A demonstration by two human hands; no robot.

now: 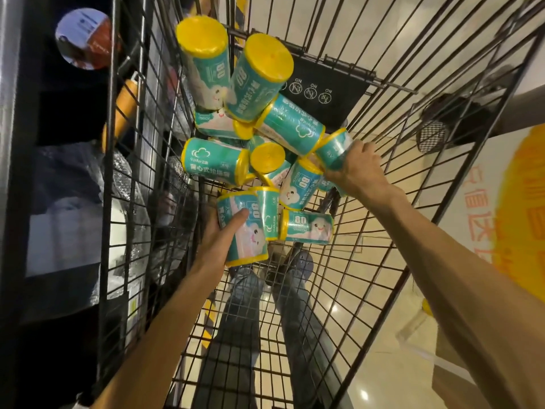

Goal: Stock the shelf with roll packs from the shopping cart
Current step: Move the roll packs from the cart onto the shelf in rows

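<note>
Several teal roll packs with yellow ends lie piled in the wire shopping cart (383, 261). My left hand (216, 246) grips one roll pack (244, 231) at the near side of the pile, thumb across its label. My right hand (354, 169) grips another roll pack (334, 149) at the right side of the pile, fingers curled over it. Two packs (259, 81) lean upright at the far end of the cart. Others lie on their sides between my hands, such as one (215, 160) on the left.
The cart's black child-seat flap (324, 87) stands behind the pile. A dark shelf unit (59, 172) with wrapped goods runs along the left, outside the cart wall. My legs and shoes show through the cart's mesh floor. A yellow sign (516, 216) is at right.
</note>
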